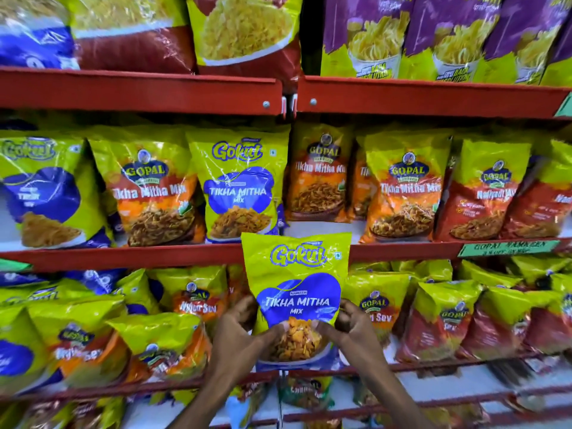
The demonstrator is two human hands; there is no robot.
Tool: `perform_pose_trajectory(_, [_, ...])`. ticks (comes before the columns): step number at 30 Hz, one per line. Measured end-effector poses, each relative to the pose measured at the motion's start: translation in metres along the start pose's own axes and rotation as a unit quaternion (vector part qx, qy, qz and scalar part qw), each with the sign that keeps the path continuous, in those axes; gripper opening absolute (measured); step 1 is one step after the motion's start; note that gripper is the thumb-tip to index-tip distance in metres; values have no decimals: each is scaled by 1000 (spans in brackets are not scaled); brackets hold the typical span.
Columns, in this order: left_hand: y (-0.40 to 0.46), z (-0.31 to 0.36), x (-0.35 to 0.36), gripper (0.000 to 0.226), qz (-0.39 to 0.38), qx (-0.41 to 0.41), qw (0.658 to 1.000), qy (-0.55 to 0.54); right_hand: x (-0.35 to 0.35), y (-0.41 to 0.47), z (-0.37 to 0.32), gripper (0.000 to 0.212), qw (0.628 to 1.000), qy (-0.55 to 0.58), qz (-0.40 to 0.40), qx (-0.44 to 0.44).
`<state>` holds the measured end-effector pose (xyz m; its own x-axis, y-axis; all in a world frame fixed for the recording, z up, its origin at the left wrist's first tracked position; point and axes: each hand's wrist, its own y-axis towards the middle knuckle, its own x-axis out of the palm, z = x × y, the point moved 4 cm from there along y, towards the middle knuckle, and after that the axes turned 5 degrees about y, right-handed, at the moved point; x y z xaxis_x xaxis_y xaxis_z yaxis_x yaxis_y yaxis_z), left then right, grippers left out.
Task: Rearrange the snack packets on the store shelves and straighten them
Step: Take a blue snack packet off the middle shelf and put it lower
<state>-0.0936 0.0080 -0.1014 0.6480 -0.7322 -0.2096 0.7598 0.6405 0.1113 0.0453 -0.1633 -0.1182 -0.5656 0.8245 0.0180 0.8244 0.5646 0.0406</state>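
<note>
I hold a green and blue Gokul Tikha Mitha Mix packet upright in front of the shelves, its top edge at the height of the middle shelf rail. My left hand grips its lower left corner and my right hand grips its lower right corner. A matching Gokul packet stands on the middle shelf just above and to the left. Orange Gopal Tikha Mitha Mix packets stand on both sides of it.
Red metal shelves run across the view, split by a post at the centre. Purple packets fill the top right shelf. The lower shelf holds leaning Gopal Sev packets. A green price label hangs on the right rail.
</note>
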Motion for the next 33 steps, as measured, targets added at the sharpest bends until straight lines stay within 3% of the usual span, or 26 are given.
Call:
perform_pose_trajectory(6, [-7,-47,0,57,-14,-68,997,17,9,-8,41,40,997,-12,1,72])
perform_pose_trajectory(14, [-6,-133,16,80,-23,-212,976,43,11,-1,111,25,981,-62,-13,183])
perform_pose_trajectory(18, [16,-155,27,58,-28,-254,965,50,14,28,133,21,973,-85,-24,212])
perform_pose_trajectory(21, [41,-173,32,56,-20,-281,958,48,20,57,143,8,969,-88,-26,228])
perform_pose_trajectory(25, [81,-190,42,62,-13,-285,956,67,22,101,165,32,963,-115,-35,239])
perform_pose_trajectory(29, [113,-246,47,67,-34,-319,941,109,28,130,181,21,957,-137,-42,254])
perform_pose_trajectory(33, [134,-287,48,63,-21,-334,930,152,29,150,203,44,947,-154,-46,277])
